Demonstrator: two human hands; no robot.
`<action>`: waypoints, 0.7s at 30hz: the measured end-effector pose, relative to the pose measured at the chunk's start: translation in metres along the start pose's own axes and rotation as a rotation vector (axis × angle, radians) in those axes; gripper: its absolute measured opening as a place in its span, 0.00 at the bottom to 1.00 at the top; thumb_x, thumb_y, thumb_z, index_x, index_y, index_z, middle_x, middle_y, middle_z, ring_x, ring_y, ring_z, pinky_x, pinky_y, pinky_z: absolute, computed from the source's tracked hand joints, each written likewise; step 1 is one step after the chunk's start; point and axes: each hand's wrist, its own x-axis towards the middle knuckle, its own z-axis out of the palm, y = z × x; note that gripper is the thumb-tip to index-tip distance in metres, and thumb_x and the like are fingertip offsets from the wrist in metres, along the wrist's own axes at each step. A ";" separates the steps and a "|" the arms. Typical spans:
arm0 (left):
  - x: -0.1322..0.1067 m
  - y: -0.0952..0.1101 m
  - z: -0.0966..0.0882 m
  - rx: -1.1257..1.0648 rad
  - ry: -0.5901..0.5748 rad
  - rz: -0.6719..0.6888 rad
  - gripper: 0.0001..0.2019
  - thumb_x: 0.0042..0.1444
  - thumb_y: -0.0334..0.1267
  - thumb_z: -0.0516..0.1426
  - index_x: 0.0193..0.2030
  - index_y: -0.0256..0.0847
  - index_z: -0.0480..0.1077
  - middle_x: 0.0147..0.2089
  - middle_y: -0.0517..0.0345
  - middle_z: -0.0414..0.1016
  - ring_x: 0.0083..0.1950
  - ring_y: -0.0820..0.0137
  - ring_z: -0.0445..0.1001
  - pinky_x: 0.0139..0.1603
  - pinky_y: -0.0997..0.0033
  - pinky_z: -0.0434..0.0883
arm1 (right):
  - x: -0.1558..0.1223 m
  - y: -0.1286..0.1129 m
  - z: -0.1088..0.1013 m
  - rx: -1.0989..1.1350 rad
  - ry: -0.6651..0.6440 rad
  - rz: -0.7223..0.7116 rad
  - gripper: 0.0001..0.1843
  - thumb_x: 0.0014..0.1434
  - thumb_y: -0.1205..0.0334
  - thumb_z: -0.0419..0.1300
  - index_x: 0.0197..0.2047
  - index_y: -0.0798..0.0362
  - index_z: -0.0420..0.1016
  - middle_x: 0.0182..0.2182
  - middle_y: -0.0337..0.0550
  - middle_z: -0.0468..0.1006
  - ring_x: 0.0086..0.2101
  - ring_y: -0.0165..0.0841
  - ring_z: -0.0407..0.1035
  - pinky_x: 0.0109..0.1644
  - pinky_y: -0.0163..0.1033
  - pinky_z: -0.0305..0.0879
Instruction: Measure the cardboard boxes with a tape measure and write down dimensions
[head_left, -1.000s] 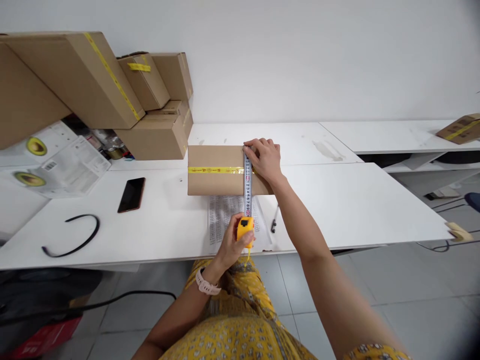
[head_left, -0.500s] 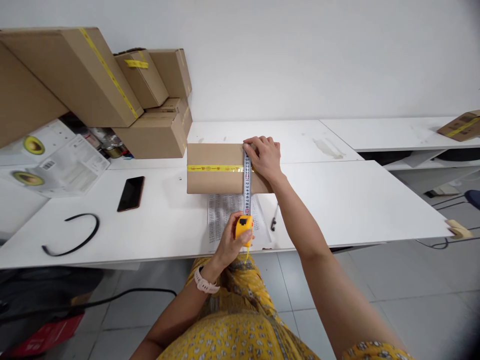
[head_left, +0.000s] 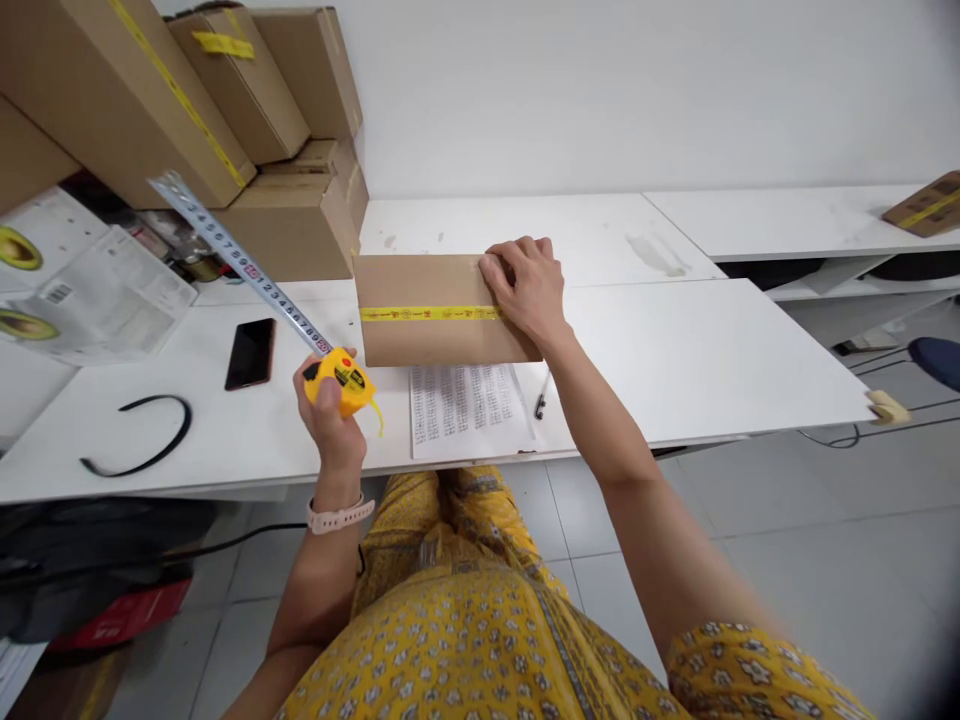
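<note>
My left hand [head_left: 334,425] is closed round a yellow tape measure [head_left: 346,385] left of the box, above the white table. Its extended blade [head_left: 259,283] slants up and to the left, with the free end in the air in front of the stacked cartons. A cardboard box [head_left: 420,345] with yellow printed tape along its top lies in front of me. My right hand [head_left: 526,290] grips the box near its right end, fingers bent over the top and far edge. A printed sheet [head_left: 465,415] lies partly under the box, and a pen [head_left: 541,400] is just right of it.
Stacked cardboard boxes [head_left: 281,225] and a white avocado-print package [head_left: 82,290] stand at the left. A phone [head_left: 250,353] and a black headband-like curved strip [head_left: 180,430] lie on the table [head_left: 690,370]. Another small box [head_left: 926,205] sits far right.
The blade has come off the box top; my left hand has swung the tape measure to the left. My right hand stays on the box. The camera view has shifted slightly.
</note>
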 end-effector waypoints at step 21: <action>-0.017 -0.010 -0.028 0.008 -0.178 -0.020 0.28 0.47 0.52 0.69 0.52 0.48 0.67 0.46 0.57 0.78 0.43 0.64 0.82 0.43 0.64 0.78 | -0.096 -0.001 0.011 0.238 0.200 -0.020 0.15 0.72 0.52 0.52 0.50 0.47 0.78 0.49 0.49 0.79 0.53 0.41 0.70 0.67 0.58 0.60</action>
